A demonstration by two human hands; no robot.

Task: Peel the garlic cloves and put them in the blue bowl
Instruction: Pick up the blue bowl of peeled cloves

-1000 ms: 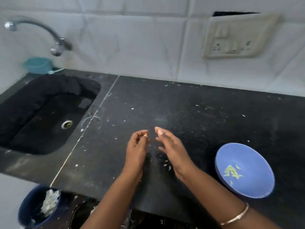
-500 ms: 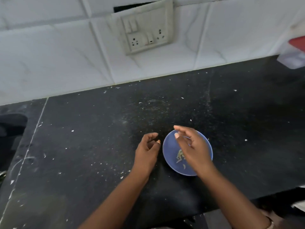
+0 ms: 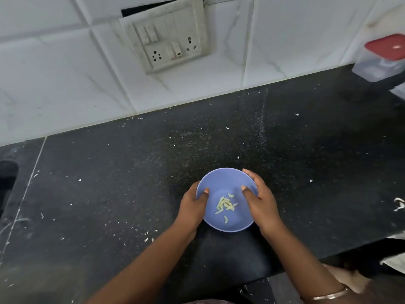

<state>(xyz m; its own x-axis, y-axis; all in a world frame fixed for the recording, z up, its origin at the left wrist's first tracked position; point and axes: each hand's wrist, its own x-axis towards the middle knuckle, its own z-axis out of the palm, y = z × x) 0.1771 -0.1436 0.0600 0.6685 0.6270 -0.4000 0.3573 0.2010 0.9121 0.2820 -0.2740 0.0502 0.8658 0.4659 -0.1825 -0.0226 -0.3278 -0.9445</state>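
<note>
Gripping blue bowl [image 3: 226,183] rim: left hand [image 3: 194,206], right hand [image 3: 262,201], thumbs inside.

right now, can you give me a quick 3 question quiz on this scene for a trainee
1. True or false: both hands grip the bowl.
2. What lies inside the bowl? A) whole unpeeled bulbs B) a few pale garlic pieces C) water
3. Fill in: the box with the red lid stands at the far ______ of the counter.

Key:
1. True: the left hand and right hand each hold a side of the rim, thumbs inside.
2. B: garlic pieces.
3. Right: box, by the tiled wall.
</note>
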